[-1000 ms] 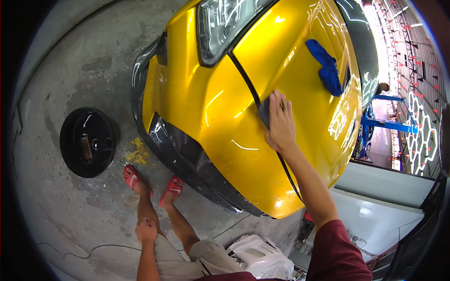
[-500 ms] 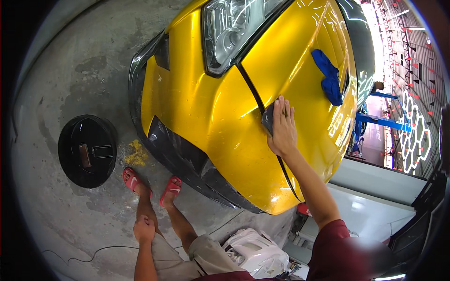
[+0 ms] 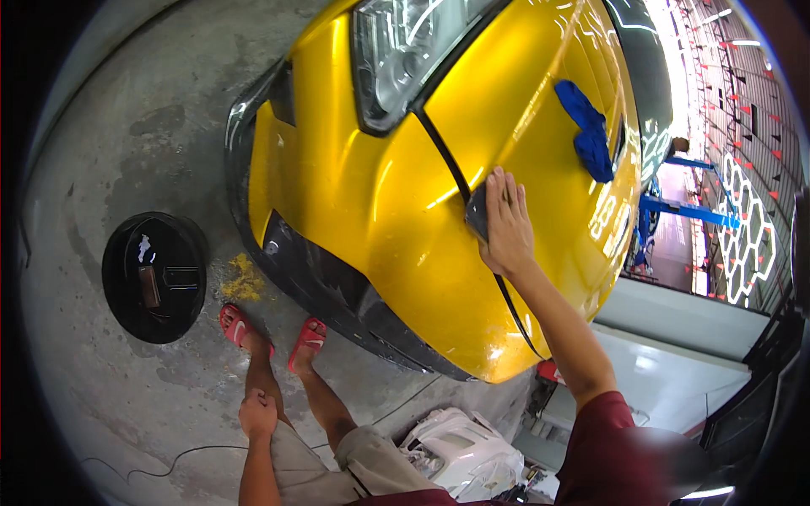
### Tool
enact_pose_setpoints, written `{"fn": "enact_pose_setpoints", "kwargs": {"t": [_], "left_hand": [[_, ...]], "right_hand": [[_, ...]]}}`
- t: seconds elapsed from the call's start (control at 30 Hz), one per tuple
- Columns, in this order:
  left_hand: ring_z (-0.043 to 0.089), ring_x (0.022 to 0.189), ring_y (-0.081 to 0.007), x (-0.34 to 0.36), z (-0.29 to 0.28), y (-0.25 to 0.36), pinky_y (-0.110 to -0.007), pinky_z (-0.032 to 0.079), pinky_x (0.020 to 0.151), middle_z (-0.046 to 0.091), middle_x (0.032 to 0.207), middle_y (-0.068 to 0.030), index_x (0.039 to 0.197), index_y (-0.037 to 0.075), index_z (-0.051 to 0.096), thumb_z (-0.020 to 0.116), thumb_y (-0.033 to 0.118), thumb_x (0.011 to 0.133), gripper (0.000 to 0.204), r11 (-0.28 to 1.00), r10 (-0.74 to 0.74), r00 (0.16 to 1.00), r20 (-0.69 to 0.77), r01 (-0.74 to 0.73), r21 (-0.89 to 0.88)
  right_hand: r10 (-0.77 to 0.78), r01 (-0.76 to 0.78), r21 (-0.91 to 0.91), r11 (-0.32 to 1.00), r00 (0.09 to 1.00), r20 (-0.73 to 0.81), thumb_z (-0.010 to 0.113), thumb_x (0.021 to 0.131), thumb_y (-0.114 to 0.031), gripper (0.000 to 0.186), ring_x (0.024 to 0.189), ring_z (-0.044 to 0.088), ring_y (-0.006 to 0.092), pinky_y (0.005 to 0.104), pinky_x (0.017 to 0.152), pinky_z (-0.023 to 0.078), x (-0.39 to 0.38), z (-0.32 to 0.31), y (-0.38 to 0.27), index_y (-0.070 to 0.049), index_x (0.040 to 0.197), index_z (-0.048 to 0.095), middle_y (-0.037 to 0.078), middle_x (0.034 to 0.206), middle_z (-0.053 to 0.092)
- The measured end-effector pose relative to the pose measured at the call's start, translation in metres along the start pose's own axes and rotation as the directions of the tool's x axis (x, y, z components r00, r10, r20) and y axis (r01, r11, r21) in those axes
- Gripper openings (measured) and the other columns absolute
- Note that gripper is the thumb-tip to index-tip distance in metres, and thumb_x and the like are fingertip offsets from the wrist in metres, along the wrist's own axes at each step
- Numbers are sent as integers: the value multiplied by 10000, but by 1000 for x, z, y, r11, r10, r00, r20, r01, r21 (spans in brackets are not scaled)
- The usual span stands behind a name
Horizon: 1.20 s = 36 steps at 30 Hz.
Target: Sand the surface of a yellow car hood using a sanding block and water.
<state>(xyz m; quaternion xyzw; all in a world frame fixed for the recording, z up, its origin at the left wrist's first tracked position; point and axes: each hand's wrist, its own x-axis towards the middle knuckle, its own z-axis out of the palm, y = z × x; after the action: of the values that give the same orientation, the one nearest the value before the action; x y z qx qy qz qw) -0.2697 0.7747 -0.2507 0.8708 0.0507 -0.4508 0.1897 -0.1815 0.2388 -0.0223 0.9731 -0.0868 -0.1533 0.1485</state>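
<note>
My right hand [image 3: 504,222] lies over a dark flat pad [image 3: 476,211], fingers together, pressing it on the yellow car body [image 3: 405,270] beside a black seam below the headlight [image 3: 405,59]. A crumpled blue cloth [image 3: 586,126] rests on the panel farther up and to the right. My left hand [image 3: 258,413] is closed against my leg near the knee; what is inside the fingers, if anything, is hidden.
A black tub [image 3: 118,274] with a brown block inside stands on the concrete floor [image 3: 152,152] at left, near my sandaled feet. A cable runs behind me. A white body part [image 3: 460,447] lies below. Blue lift posts [image 3: 692,211] and possibly a person's head [image 3: 679,145] show at right.
The view has shifted a little. My right hand and pad have moved slightly along the seam toward the headlight. My left hand stays by my knee.
</note>
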Motion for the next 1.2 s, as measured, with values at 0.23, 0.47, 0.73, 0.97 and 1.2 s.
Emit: {"fn": "enact_pose_setpoints", "kwargs": {"t": [0.23,0.47,0.73,0.97,1.2], "left_hand": [[671,805,-340,-14,28,-4,-453,531,745,694,801,-129,925,75,682,638,211,792,195,1000,17,1000,-19,-17,24],[677,822,-344,-28,54,-10,-451,533,761,704,827,-130,943,77,678,626,194,800,192,1000,-10,997,-82,10,-4],[682,814,-334,-50,93,-16,-449,535,767,710,804,-114,957,86,681,638,205,806,197,998,-38,996,-85,34,-45],[686,795,-332,-63,101,-5,-449,534,767,716,815,-116,989,86,679,635,203,802,225,999,-36,995,-95,34,-28],[691,794,-345,-69,107,12,-451,536,767,712,787,-125,1015,92,685,626,207,804,247,999,0,993,-115,-6,-50]], "right_hand": [[-65,65,4,998,997,-28,646,782,-179,881,1455,217,429,485,1212,158,9,0,6,49,1504,194,231,1571,241],[-94,95,8,995,994,-60,631,824,-237,845,1444,242,425,492,1203,173,-24,16,30,62,1492,209,231,1557,270],[-126,125,-17,992,984,-126,617,725,-176,886,1441,266,401,477,1210,176,-37,25,44,76,1482,232,236,1541,303],[-113,114,4,994,988,-105,611,852,-225,819,1450,230,429,498,1210,143,-20,17,33,75,1495,201,250,1556,266],[-126,120,-40,992,965,-229,599,815,-212,830,1451,238,414,499,1211,135,2,19,31,90,1487,216,248,1555,274]]}}
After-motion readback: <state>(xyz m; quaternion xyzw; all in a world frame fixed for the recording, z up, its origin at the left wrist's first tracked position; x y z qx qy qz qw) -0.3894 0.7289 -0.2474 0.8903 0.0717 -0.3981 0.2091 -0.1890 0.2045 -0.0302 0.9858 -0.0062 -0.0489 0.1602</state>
